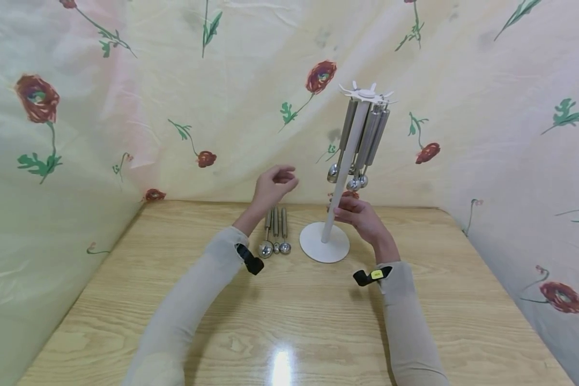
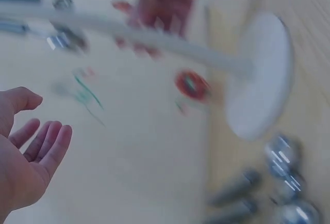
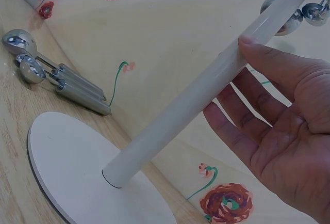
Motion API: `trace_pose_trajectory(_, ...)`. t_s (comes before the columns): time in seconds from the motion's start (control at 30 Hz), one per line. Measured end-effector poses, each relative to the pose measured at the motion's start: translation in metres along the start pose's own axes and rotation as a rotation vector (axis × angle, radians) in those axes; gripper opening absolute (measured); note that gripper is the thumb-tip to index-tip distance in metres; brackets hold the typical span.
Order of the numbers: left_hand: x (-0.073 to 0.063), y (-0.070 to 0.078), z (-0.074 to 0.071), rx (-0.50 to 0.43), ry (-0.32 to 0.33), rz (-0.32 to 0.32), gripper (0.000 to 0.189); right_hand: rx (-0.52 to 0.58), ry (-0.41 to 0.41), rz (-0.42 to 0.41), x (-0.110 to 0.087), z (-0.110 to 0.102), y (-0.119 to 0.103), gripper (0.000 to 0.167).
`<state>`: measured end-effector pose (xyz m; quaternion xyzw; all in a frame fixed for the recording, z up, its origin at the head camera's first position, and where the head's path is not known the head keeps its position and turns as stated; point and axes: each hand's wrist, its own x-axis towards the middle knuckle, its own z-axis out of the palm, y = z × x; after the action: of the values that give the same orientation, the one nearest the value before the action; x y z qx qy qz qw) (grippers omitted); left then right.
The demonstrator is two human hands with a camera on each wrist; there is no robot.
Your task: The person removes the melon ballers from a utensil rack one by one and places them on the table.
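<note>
A white stand (image 1: 343,177) with a round base (image 1: 313,244) and a spoked top stands on the table. Several steel scoops (image 1: 370,139) with thick handles and round bowls hang from its spokes. My right hand (image 1: 364,220) holds the lower part of the pole (image 3: 180,113), thumb in front and fingers behind. My left hand (image 1: 272,187) is raised to the left of the stand, fingers loosely bent and holding nothing. Below it, three more steel scoops (image 1: 276,230) lie side by side on the table, bowls toward me.
The wooden table (image 1: 270,305) reaches back to a flower-patterned cloth (image 1: 251,80), which also hangs at both sides. Light glares off the table's near middle. In the left wrist view, the stand and scoops are blurred.
</note>
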<state>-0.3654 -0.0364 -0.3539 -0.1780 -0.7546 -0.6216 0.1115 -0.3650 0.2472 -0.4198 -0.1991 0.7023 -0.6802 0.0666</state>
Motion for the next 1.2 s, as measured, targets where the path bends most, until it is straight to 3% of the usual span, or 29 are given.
trace_pose_trajectory(0.2, 0.0, 0.055, 0.02, -0.053, -0.08, 0.183, 0.037, 0.004, -0.004, -0.006, -0.001, 0.002, -0.002, 0.033)
trace_pose_trajectory(0.47, 0.0, 0.098, 0.044, -0.131, -0.152, 0.271, 0.042, 0.034, -0.003, -0.014, 0.0, 0.002, -0.002, 0.034)
trace_pose_trajectory(0.77, 0.004, 0.112, 0.06, -0.153, -0.195, 0.263, 0.048, 0.02, -0.009, -0.016, 0.0, 0.002, -0.001, 0.041)
trace_pose_trajectory(1.2, 0.011, 0.116, 0.07, -0.146, -0.183, 0.259, 0.045, 0.024, -0.011, -0.017, -0.001, 0.001, 0.0, 0.029)
